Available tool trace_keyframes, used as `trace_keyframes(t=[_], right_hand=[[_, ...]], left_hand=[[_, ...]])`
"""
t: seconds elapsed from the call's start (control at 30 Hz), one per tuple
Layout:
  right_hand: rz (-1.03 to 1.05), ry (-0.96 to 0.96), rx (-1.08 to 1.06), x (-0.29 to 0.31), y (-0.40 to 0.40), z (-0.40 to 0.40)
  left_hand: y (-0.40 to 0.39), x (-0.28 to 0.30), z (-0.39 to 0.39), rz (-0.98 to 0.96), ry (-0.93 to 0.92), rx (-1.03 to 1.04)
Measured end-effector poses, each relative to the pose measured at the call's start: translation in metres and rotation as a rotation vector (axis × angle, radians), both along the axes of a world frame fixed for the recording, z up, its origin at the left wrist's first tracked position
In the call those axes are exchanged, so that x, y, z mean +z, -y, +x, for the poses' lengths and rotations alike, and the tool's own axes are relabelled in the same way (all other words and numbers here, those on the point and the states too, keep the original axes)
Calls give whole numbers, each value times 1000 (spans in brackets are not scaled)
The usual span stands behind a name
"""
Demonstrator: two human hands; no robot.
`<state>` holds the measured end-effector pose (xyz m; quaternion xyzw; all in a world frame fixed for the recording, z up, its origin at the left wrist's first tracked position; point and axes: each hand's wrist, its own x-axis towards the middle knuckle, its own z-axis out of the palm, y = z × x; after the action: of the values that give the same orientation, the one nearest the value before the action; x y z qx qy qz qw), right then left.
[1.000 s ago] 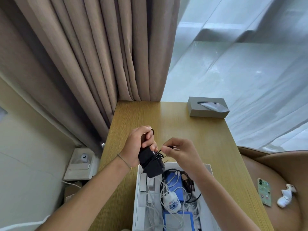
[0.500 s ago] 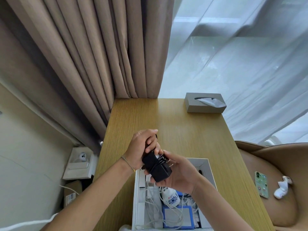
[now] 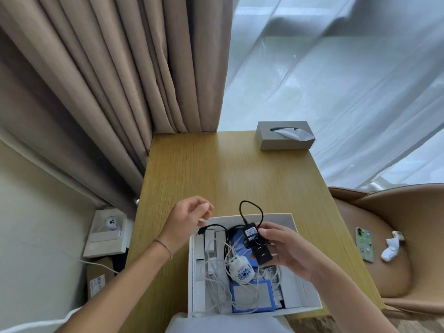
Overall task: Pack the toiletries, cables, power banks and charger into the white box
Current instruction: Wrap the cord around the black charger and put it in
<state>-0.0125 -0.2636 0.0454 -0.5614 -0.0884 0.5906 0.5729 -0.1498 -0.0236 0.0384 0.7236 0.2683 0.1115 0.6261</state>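
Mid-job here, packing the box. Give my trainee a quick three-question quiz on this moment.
1. True or false: the left hand holds the black charger.
2. Where is the charger relative to the white box? A) lying on the bare table B) held above the box C) on the chair
3. Fill in: the grey tissue box stands at the table's far ______ corner.

Key: 1 false, it is in the grip of the right hand; the left hand holds nothing. 2 B. 3 right.
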Motion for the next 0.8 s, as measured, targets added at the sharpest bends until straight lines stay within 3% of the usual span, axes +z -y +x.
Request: trace_keyframes(t=[0.17, 0.3, 0.33, 0.5, 0.8], right_hand=[[-318, 281, -99, -23, 19, -5], [-780, 1114, 119, -44, 20, -16], [-840, 1234, 151, -51, 20, -18], [-906, 1348, 157, -71, 10, -22], [-963, 1363, 223, -95, 4, -34]], left_hand=[[1, -27, -22, 57, -108, 43], [5, -35, -31, 26, -143, 63], [6, -35, -32, 19, -145, 67], [13, -32, -36, 16, -143, 83], [20, -30, -44, 9, -150, 74]])
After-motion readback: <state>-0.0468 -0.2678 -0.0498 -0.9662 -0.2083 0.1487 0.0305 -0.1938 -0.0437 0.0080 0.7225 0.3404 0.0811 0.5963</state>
